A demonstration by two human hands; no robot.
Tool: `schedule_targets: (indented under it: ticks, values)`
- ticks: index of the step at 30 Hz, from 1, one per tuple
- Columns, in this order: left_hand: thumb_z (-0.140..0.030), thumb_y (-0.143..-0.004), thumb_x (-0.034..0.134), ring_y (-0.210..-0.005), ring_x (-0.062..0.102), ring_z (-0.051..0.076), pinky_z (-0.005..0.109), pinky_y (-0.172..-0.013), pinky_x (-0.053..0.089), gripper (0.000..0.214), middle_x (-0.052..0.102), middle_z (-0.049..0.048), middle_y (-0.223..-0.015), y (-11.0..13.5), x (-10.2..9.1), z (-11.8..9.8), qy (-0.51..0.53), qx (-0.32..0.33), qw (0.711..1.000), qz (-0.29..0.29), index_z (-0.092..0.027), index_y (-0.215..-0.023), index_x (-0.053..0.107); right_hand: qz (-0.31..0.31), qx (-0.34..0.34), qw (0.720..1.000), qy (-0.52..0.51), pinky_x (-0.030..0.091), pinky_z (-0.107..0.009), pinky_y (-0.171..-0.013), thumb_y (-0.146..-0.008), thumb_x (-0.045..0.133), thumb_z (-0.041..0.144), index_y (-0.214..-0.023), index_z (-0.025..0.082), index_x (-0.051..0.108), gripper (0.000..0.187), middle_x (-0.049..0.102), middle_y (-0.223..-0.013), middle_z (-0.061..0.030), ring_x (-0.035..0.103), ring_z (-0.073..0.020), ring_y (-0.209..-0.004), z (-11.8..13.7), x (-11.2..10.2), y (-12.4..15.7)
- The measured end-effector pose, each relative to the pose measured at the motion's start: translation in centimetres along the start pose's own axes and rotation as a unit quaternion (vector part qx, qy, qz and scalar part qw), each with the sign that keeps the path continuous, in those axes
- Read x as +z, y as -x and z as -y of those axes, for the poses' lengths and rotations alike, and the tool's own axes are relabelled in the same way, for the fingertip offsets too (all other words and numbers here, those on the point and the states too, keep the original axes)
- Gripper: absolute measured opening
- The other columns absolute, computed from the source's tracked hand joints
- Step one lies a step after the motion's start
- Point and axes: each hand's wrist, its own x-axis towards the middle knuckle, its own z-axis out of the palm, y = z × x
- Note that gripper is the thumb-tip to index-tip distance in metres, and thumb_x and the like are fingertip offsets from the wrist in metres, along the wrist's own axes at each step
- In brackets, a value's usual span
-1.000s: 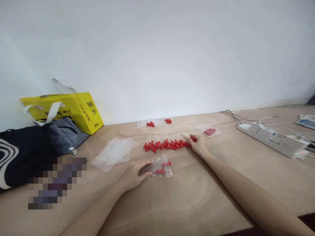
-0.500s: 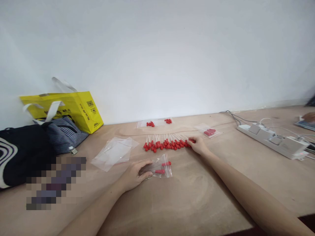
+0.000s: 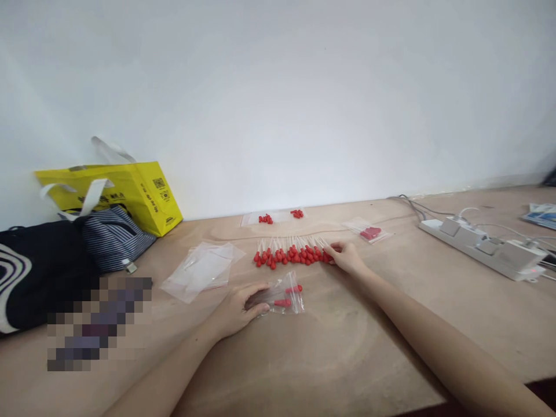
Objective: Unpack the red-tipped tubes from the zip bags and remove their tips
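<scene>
My left hand (image 3: 238, 310) grips a small clear zip bag (image 3: 296, 298) from its left end, fingers and thumb curled around it. Two droppers with red bulbs (image 3: 282, 302) lie inside, bulbs toward the bag's zip end. My right hand (image 3: 345, 256) reaches the right end of a row of droppers (image 3: 291, 253), thumb and fingers closed on the endmost one. Several droppers lie side by side there, red bulbs toward me and clear stems pointing to the wall. My fingers partly hide the last bulbs.
Flat clear bags (image 3: 202, 269) lie left of the row. Filled bags (image 3: 249, 219) rest by the wall, and a bag of red pieces (image 3: 370, 233) at right. A power strip (image 3: 478, 249) with cables stands further right; a yellow bag (image 3: 147, 194) and dark bag (image 3: 47, 272) stand left.
My right hand has shifted slightly left along the row, covering its right end. My left hand and its bag stay put. Another person's hand at far right has left view.
</scene>
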Motion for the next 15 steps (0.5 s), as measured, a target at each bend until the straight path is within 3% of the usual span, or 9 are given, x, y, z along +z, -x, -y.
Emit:
schedule_targets:
  ticks: [3, 8, 15]
  values:
    - [-0.038, -0.074, 0.052, -0.101, 0.055, 0.02, 0.032, -0.087, 0.043, 0.038, 0.059, 0.0039, -0.112, 0.0, 0.0, -0.1, 0.004, -0.003, 1.0, 0.002, -0.021, -0.108, 0.055, -0.034, 0.006, 0.999, 0.005, 0.049, -0.027, -0.053, -0.065, 0.059, 0.037, -0.085, 0.011, 0.061, 0.033, 0.065, -0.081, -0.0111, 0.062, -0.0192, -0.067, 0.2, -1.0, -0.2]
    - [-0.04, -0.074, 0.052, -0.102, 0.054, 0.02, 0.033, -0.088, 0.042, 0.038, 0.059, 0.0041, -0.113, 0.0, -0.2, -0.2, 0.007, -0.003, 1.0, 0.004, -0.022, -0.108, 0.056, -0.061, -0.002, 0.998, 0.008, 0.048, -0.027, -0.058, -0.061, 0.06, 0.028, -0.073, 0.015, 0.062, 0.018, 0.066, -0.072, -0.0076, 0.061, -0.0194, -0.067, 0.4, -2.7, -0.2]
    - [-0.041, -0.074, 0.052, -0.102, 0.054, 0.02, 0.034, -0.089, 0.042, 0.039, 0.059, 0.0036, -0.113, 0.0, 0.1, 0.1, 0.014, 0.001, 1.0, -0.001, -0.023, -0.108, 0.055, -0.088, -0.028, 0.996, -0.001, 0.047, -0.027, -0.056, -0.065, 0.054, 0.028, -0.077, 0.014, 0.06, 0.02, 0.064, -0.071, -0.0055, 0.059, -0.0171, -0.063, 0.9, -3.1, 0.0]
